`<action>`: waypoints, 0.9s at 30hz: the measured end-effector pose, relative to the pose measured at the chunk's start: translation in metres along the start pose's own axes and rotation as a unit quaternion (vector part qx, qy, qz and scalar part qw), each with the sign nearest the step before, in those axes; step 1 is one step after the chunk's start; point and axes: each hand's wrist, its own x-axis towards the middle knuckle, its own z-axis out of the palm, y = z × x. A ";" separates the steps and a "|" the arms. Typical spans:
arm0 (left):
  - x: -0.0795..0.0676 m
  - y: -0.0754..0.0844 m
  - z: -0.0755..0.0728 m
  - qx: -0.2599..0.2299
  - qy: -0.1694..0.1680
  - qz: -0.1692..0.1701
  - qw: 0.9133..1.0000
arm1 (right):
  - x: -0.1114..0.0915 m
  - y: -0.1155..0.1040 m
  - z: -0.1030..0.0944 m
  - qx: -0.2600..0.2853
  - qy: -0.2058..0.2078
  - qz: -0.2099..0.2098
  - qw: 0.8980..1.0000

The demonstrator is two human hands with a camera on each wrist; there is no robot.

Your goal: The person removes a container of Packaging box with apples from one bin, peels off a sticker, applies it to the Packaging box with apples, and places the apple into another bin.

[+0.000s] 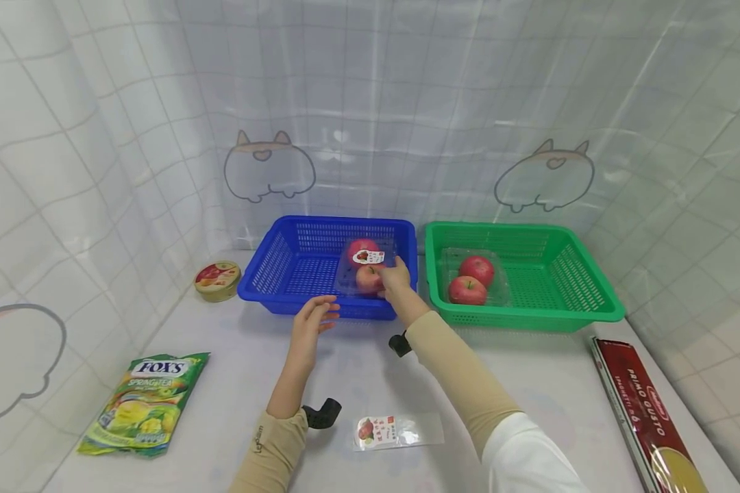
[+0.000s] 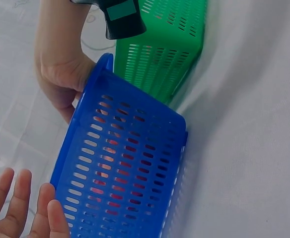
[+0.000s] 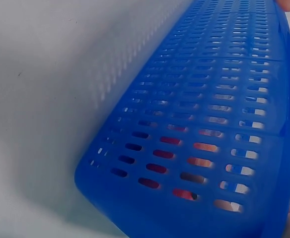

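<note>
A clear plastic box of apples (image 1: 350, 272) with a label is inside the blue basket (image 1: 265, 277). My right hand (image 1: 397, 279) reaches over the front rim and grips the box's right side, thumb beside the nearer apple (image 1: 367, 280); some fingertips are hidden. Just in front of the same basket, my left hand (image 1: 311, 322) hangs with its fingers loosely extended, holding nothing. In the left wrist view, the left fingers (image 2: 22, 198) appear beside the basket wall. Red apples show through the basket slots in both wrist views.
Right of the blue basket, a green basket (image 1: 530, 315) contains another boxed apple pair (image 1: 477, 270). A round tin (image 1: 218, 281) and green candy bag (image 1: 144, 404) lie left. A labelled plastic wrapper (image 1: 399, 431) is in front; a red spaghetti box (image 1: 647, 411) lies right.
</note>
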 end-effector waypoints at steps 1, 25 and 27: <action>0.000 0.000 0.000 -0.001 0.001 0.001 1.000 | -0.012 -0.007 -0.001 -0.002 -0.002 0.000 1.000; -0.007 0.003 0.028 -0.012 -0.038 0.010 0.999 | -0.091 -0.062 -0.052 0.009 -0.102 -0.040 0.994; -0.007 0.003 0.034 -0.007 -0.046 0.015 0.999 | -0.093 -0.064 -0.057 0.009 -0.103 -0.043 0.994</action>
